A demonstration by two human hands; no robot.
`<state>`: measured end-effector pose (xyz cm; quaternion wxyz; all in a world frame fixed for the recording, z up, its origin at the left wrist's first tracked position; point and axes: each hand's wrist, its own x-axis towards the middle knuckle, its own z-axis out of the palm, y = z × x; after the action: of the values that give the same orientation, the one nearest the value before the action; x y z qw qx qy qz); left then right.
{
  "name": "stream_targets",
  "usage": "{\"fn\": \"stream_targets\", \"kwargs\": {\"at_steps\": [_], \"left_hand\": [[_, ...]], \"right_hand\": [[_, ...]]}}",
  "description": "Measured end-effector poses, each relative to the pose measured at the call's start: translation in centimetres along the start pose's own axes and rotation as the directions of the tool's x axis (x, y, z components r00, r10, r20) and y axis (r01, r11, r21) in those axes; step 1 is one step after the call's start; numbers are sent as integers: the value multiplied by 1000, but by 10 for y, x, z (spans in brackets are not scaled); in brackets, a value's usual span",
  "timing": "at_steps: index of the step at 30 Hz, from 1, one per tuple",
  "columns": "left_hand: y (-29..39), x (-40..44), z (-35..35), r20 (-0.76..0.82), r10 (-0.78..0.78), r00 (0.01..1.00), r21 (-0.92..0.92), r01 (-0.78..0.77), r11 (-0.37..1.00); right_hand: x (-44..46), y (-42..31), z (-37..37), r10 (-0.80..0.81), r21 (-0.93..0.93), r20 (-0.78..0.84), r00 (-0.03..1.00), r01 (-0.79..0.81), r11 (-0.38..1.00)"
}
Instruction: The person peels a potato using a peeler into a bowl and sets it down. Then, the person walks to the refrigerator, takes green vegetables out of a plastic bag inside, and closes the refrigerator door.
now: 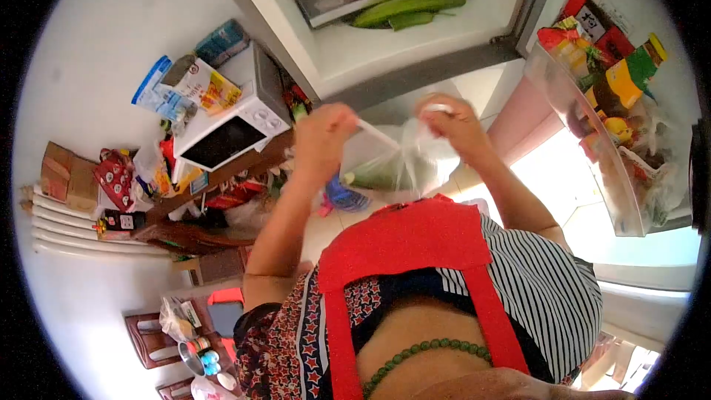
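A thin, clear plastic bag (409, 157) hangs between my two hands, in front of the red apron. Through it shows a long green vegetable (389, 175), its kind blurred by the plastic. My left hand (324, 139) is closed on one stretched handle of the bag. Opposite, my right hand (455, 124) has its fingers curled around the other handle, a white loop of plastic lying over them. The bag sits just below the open fridge's front edge, apart from the shelf.
Above stands the open fridge (415, 59) with long green vegetables (411, 9) before a drawer. Its door shelf (592, 148) at right holds bottles and packets. A microwave (235, 130) with bags on top stands at left. A table with chairs (152, 341) lies lower left.
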<state>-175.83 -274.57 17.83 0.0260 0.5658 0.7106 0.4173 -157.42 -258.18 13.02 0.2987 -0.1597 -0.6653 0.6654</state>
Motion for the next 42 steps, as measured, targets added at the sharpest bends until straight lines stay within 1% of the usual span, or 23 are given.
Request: {"fn": "stream_targets", "kwargs": {"at_steps": [1,3,4,6,7,10,11,14,17,20,22,25,26,27,30,32,33,35,36,37,40,41,42], "left_hand": [[9,9,11,1,138,990,86,-137,987],[23,19,26,70,332,941,141,-339,930],[28,22,32,67,278,958,78,-282,956],[26,20,41,77,161,984,-46,-158,986],[16,17,45,194,-34,980,-336,99,937],[-2,2,62,270,-59,961,-574,209,792],[-5,-3,58,528,-77,846,-294,267,918],[4,-17,72,540,71,839,-92,-25,995],[-1,-13,80,479,-101,872,-17,124,992],[20,-6,73,447,-242,861,-68,303,951],[7,-1,80,361,-182,915,-36,209,977],[4,14,73,250,-45,967,-89,69,994],[11,20,64,213,6,977,-123,21,992],[30,25,48,176,131,976,-131,-109,985],[31,37,32,127,265,956,-139,-247,959],[30,52,20,194,102,976,-373,-22,927],[31,62,10,188,210,959,-315,-144,938],[17,89,-4,232,342,911,-276,-276,921],[6,98,-5,278,367,888,-299,-283,911],[32,97,-19,169,429,888,-308,-365,878],[40,121,-28,139,408,902,-652,-227,724],[53,122,-30,66,342,937,-459,-276,845],[44,135,-32,20,464,885,-313,-435,844]], "right_hand": [[3,1,5,65,73,128,990,-75,995],[1,5,21,100,18,179,979,-105,994],[-3,1,28,127,26,205,970,-135,990],[-5,8,26,49,76,177,983,-63,995],[-6,10,24,10,103,161,987,-27,994],[-9,8,24,25,219,31,999,-32,975],[-8,11,22,36,232,18,999,-40,972],[-9,6,32,-31,54,98,995,26,998],[-8,-4,38,-37,73,127,991,28,997],[-6,-16,28,-33,18,182,983,30,999],[-3,-20,14,-53,-2,261,964,55,998],[-4,-64,-24,-305,-346,255,918,381,857],[-1,-62,-43,-288,-419,150,946,325,848],[-2,-56,-65,-273,-483,41,961,259,836],[3,8,-120,-64,-241,-173,983,20,970],[-10,20,-113,283,64,-290,914,-276,959],[-13,18,-109,451,223,-303,840,-397,890],[-12,26,-119,332,420,-210,920,-222,880],[-13,36,-126,265,520,-173,949,-140,842],[-11,48,-133,296,411,-254,921,-174,895],[-7,57,-126,388,614,-181,904,-204,763],[-9,47,-120,287,718,81,954,-256,647],[-16,24,-106,132,782,322,937,-342,521]]}}
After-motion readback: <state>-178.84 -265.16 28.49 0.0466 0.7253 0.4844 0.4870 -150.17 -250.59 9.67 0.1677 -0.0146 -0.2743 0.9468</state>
